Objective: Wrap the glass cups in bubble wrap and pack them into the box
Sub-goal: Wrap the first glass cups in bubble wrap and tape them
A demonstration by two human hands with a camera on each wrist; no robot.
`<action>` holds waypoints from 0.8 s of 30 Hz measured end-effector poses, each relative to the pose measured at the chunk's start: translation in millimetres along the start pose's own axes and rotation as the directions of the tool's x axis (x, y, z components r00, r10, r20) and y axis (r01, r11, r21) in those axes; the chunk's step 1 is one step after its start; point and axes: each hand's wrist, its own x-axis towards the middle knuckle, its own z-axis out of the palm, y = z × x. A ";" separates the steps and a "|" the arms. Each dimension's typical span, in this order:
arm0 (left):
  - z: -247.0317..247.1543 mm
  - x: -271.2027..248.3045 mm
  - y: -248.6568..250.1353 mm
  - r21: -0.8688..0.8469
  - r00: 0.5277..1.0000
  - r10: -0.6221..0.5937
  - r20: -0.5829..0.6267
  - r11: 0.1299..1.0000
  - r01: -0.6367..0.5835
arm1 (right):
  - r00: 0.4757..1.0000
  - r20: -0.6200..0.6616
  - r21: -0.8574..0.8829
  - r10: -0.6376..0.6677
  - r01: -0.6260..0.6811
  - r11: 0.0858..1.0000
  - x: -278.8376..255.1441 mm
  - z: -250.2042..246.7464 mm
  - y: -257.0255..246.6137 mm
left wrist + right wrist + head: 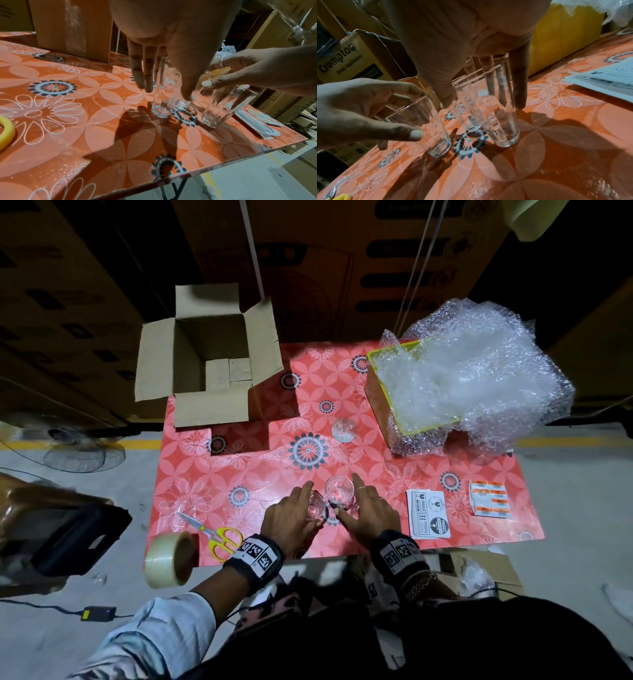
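Note:
Three clear glass cups stand upright near the front of the red flowered table (239,467). My left hand (301,508) holds the left cup (162,102), thumb in front and fingers curled behind it. My right hand (363,508) holds the right cup (498,121) between thumb and straight fingers. Between and just behind them stands the third cup (469,119); whether a hand touches it I cannot tell. The open cardboard box (154,361) is at the back left, with pale packing at its bottom. Bubble wrap (479,378) is heaped at the back right.
A yellow-rimmed bin (376,364) sits under the bubble wrap. Yellow-handled scissors (219,537) and a roll of tape (171,559) lie at the front left edge. Fragile sticker sheets (430,515) and orange labels (488,496) lie to the right of my hands. Large cartons stand behind the table.

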 end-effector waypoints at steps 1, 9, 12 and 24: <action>-0.3 1.0 -1.1 -0.004 1.000 0.000 -0.004 1.000 0.000 | 1.000 -0.003 0.013 0.003 -0.003 1.000 -2.1 1.6 -0.2; 7.2 0.2 -24.6 -0.170 0.998 -0.017 -0.067 0.985 0.005 | 0.899 -0.343 -0.105 -0.271 0.250 0.963 -27.4 -3.5 -29.7; 10.2 -6.6 -39.7 -0.150 0.997 -0.014 -0.081 0.989 0.002 | 0.827 -0.319 -0.152 -0.463 0.437 0.886 -26.2 5.4 -52.2; 8.2 -30.0 -92.7 -0.186 0.987 -0.114 -0.117 0.978 0.092 | 0.907 0.053 -0.399 -0.419 0.404 0.823 7.4 29.9 -84.9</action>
